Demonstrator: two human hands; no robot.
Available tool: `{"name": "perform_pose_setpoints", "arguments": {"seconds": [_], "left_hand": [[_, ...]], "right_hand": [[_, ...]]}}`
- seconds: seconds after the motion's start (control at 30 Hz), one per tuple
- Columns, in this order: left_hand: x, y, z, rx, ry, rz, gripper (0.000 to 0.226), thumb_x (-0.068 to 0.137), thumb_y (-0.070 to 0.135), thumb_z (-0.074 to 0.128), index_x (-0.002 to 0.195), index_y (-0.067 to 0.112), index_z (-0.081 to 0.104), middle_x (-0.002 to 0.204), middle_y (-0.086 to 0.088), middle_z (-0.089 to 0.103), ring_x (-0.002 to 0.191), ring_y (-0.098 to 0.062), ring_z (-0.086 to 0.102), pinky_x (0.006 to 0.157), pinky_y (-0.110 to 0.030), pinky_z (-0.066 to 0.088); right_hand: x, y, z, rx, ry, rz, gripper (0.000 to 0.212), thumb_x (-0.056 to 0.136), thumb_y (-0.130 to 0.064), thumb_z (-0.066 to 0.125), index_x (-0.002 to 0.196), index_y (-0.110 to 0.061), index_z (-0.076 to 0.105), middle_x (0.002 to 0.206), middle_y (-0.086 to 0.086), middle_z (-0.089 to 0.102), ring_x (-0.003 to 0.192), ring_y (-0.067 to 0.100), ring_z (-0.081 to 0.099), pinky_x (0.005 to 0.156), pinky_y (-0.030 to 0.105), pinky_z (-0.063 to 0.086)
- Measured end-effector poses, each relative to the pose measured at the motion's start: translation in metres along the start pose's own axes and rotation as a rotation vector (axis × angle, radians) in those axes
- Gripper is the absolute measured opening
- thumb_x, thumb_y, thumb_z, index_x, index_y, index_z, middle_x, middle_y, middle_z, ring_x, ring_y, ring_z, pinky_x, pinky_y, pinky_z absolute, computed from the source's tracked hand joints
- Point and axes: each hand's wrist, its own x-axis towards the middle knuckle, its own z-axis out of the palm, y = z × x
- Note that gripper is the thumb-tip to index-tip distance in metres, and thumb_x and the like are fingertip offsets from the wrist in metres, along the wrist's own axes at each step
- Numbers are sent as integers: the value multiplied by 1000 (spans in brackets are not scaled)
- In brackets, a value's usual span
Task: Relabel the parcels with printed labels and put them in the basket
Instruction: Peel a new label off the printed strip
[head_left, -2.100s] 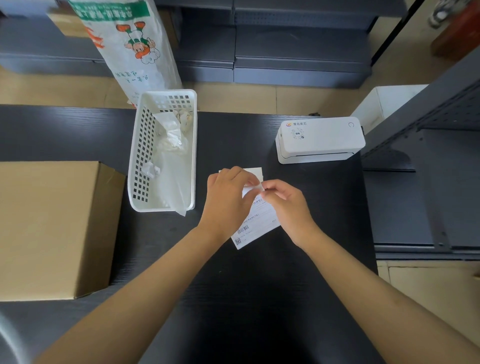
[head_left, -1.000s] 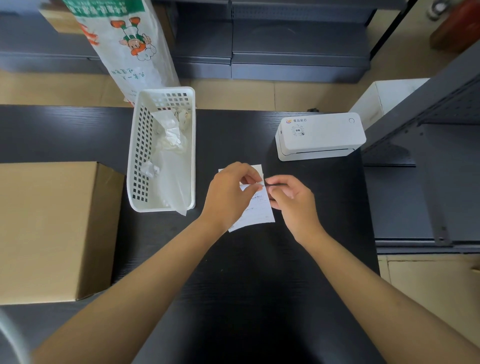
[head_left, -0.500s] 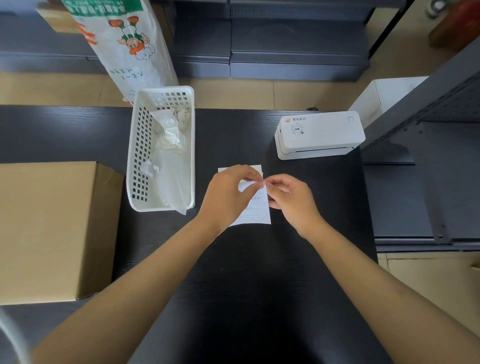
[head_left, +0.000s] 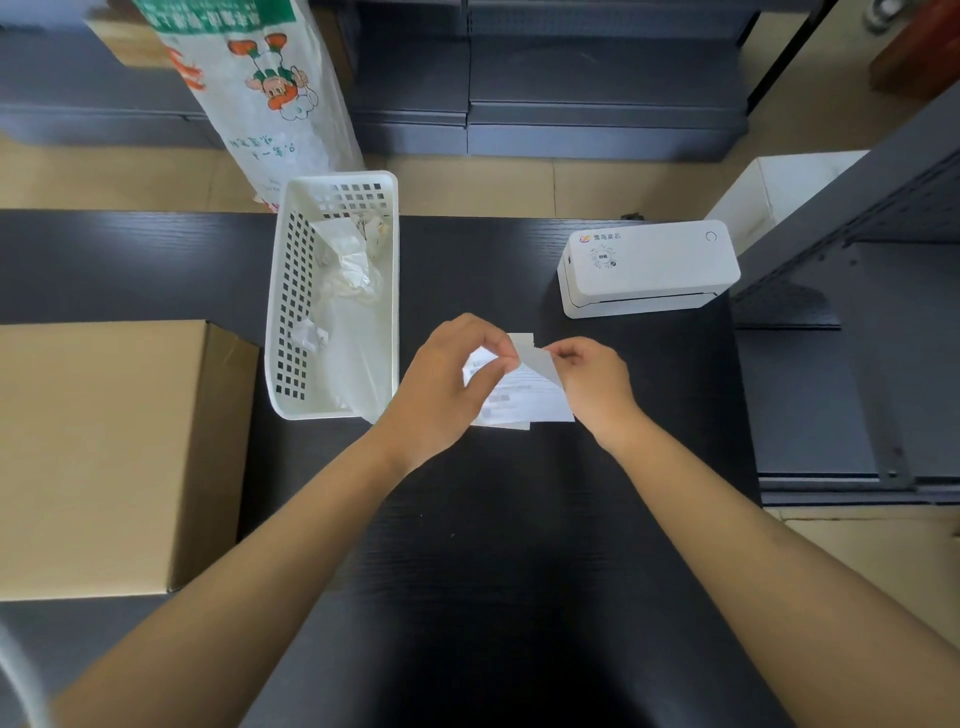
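Several crumpled wrappers (head_left: 345, 270) in basket (head_left: 278, 332)

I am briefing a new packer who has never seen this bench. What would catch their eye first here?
First, the two hands at the middle of the black table: the left hand and right hand each pinch a printed label, a corner of it lifted. Next, the white perforated basket just left of them, with crumpled plastic inside, and the white label printer at the far right. A large cardboard box fills the left edge.
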Motion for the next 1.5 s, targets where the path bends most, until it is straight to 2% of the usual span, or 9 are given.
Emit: {"name": "perform_pose_setpoints", "arguments": {"seconds": [0.2, 0.33, 0.5, 0.63, 0.73, 0.83, 0.97, 1.3, 1.5], "left_hand": [[-8, 5, -23, -52, -20, 5, 5, 95, 19, 57, 93, 16, 60, 101, 7, 58, 101, -14, 55, 95, -27, 43], [-14, 8, -37, -43, -46, -15, 3, 95, 22, 57, 93, 23, 59, 102, 14, 56, 102, -9, 54, 87, -8, 42], [-18, 7, -41, -44, -38, -47, 5, 95, 23, 57, 95, 20, 62, 103, 13, 58, 100, -2, 55, 86, -4, 40], [-17, 5, -35, -45, -21, -49, 5, 94, 21, 60, 94, 19, 64, 99, 12, 60, 97, -5, 58, 90, -14, 43], [-15, 5, -29, -28, 11, -51, 3, 93, 20, 61, 92, 20, 64, 98, 10, 61, 95, -6, 59, 90, -18, 44], [-12, 4, -25, -22, 42, -68, 3, 93, 20, 61, 93, 20, 64, 99, 8, 61, 95, -7, 59, 87, -14, 43], [-11, 2, -21, -9, 26, -81, 6, 94, 20, 60, 95, 17, 65, 100, 7, 62, 96, -10, 59, 89, -16, 44], [3, -9, -20, -92, 85, -73, 26, 100, 13, 42, 112, 18, 64, 110, 7, 63, 102, -7, 58, 90, -16, 44], [30, -21, -14, 178, -255, -194, 29, 101, 24, 36, 109, 24, 64, 101, 8, 70, 94, -10, 59, 92, -29, 45]], "right_hand": [[4, -5, 3, 4, -69, 69, 5, 85, -14, 65, 84, -20, 66, 96, 2, 67, 88, 21, 66, 79, 35, 57], [4, -5, 4, -73, -91, 75, 23, 82, 1, 61, 74, -20, 63, 89, 6, 67, 86, 28, 68, 81, 43, 58], [-1, -5, 1, -56, -72, 39, 20, 86, -5, 56, 97, -17, 68, 89, 4, 69, 72, 15, 66, 61, 20, 55], [-19, -13, -14, -157, 230, -380, 19, 95, -14, 47, 105, -16, 64, 97, 0, 67, 86, 14, 61, 74, 20, 44], [-38, -28, -20, -182, 148, -776, 21, 95, -31, 46, 98, -18, 61, 96, -9, 60, 91, 7, 54, 78, 19, 45], [-48, -33, -14, -391, 26, -974, 21, 90, -36, 55, 92, -17, 63, 92, -5, 63, 88, 9, 53, 79, 24, 44], [-53, -29, -4, -447, 106, -945, 16, 81, -29, 71, 90, -18, 63, 90, -4, 65, 84, 10, 54, 78, 25, 46], [-62, -23, 1, -424, 83, -801, 15, 87, -21, 68, 100, -15, 63, 92, -1, 67, 85, 7, 49, 76, 13, 38], [-65, -14, -2, -488, 90, -868, 7, 83, -18, 72, 89, -17, 68, 88, -3, 68, 84, 12, 58, 79, 21, 41]]}}
